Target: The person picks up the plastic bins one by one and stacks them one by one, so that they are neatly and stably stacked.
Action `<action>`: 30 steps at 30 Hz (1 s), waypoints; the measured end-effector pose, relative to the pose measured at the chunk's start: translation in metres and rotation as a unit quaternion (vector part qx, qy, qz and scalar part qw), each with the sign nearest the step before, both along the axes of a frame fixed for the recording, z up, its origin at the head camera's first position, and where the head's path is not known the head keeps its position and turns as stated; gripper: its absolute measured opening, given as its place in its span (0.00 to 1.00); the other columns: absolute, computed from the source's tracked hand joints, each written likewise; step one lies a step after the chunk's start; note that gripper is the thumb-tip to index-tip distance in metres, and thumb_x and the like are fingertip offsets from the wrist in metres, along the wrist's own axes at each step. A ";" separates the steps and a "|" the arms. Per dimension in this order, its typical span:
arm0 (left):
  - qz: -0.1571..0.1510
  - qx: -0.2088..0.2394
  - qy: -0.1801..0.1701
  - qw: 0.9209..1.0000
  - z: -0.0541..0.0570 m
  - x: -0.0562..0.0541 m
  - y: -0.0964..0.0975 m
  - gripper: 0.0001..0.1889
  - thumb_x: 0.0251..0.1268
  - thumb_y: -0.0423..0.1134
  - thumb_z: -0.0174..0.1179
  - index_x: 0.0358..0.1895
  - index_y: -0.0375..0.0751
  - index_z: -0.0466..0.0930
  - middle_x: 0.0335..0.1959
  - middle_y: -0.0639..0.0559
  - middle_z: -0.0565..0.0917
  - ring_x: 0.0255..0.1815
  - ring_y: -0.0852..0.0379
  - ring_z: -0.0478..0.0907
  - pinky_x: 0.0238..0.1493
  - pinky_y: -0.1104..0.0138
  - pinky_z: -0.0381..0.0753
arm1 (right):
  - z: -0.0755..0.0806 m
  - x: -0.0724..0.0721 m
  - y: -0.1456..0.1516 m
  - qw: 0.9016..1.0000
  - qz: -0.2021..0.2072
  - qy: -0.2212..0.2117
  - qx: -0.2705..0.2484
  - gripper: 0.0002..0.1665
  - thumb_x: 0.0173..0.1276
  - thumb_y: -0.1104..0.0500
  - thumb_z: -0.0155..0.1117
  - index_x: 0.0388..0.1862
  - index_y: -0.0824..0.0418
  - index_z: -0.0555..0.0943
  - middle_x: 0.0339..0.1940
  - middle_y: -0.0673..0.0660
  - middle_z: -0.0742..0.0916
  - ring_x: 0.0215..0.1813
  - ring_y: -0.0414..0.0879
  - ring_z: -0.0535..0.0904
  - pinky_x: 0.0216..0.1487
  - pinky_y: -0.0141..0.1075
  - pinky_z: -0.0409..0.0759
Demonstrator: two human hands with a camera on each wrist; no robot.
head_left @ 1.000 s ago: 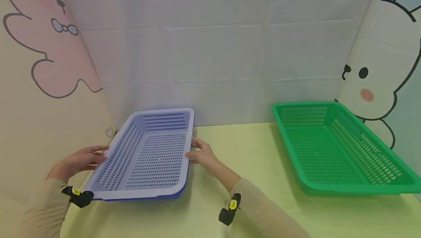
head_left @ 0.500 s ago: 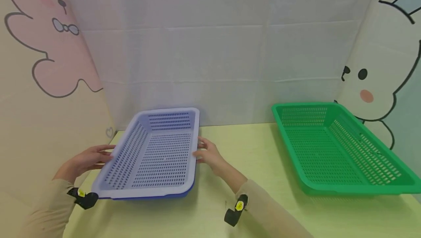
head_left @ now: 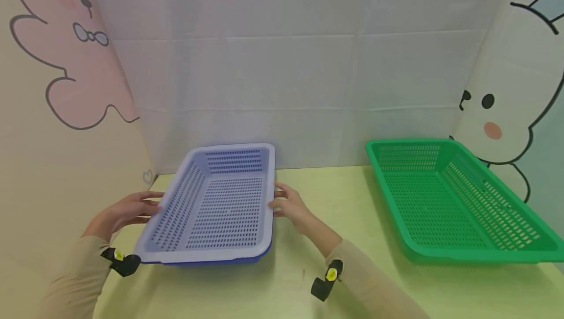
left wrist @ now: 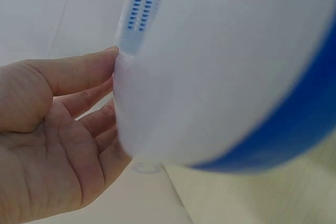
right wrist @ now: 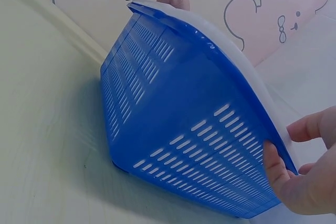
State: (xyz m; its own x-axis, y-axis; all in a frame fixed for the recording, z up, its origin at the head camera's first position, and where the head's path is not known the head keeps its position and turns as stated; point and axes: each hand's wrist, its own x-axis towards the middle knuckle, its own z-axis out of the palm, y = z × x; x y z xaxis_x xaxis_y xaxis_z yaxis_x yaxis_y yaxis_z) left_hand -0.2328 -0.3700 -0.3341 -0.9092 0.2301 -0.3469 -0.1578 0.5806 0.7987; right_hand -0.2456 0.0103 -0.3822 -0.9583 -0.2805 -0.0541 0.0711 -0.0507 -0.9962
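A pale lavender slotted plastic basket [head_left: 207, 256] stands at the left of the table, with the wall of a blue basket [right wrist: 168, 93] showing beneath its rim. My left hand [head_left: 132, 210] holds the left long side, its thumb and fingertips at the rim. On the opposite side my right hand [head_left: 293, 207] grips the rim, thumb above and a finger under the edge against the blue wall, as the right wrist view shows. Close up in the left wrist view, the pale rim [left wrist: 184, 77] covers part of the left fingertips.
A green slotted basket [head_left: 392, 204] stands on the right of the yellowish table [head_left: 326, 182]. White cloth [head_left: 282, 74] hangs along the back. Panels with cartoon animals [head_left: 493, 113] close off both sides.
Both hands have shifted to the right together with the lavender and blue baskets, away from the left panel. The green basket stays in place.
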 end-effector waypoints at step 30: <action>0.002 -0.007 0.016 1.000 0.001 -0.015 0.047 0.34 0.62 0.36 0.55 0.66 0.24 0.50 0.50 0.38 0.76 0.44 0.52 0.78 0.53 0.48 0.71 | -0.002 -0.007 0.045 1.000 -0.023 0.001 -0.004 0.38 0.54 0.73 0.54 0.67 0.67 0.60 0.52 0.68 0.75 0.36 0.43 0.78 0.35 0.35 0.80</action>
